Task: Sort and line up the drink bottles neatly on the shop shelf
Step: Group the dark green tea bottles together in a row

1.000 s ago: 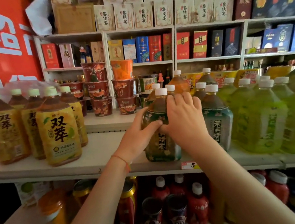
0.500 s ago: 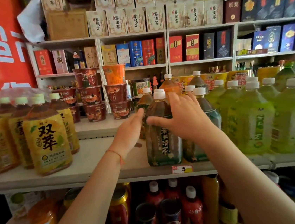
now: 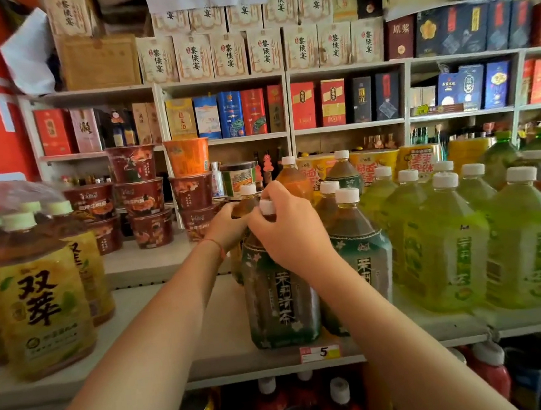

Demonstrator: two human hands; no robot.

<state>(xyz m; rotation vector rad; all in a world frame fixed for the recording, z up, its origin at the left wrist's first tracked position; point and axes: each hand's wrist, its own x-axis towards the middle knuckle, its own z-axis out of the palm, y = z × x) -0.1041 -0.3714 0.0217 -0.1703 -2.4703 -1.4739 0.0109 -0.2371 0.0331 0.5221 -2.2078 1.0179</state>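
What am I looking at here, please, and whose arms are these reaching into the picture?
No machine is involved: a person wears a camera on the head, so this single picture looks forward and down along their own arms at a shop shelf. The right hand curls over the neck of a dark tea bottle at the shelf's front edge. The left hand grips the neck of a bottle behind it. Yellow-labelled bottles stand to the left, green bottles to the right. A price tag sits on the shelf edge.

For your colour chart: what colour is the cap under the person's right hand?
White cap, head view.
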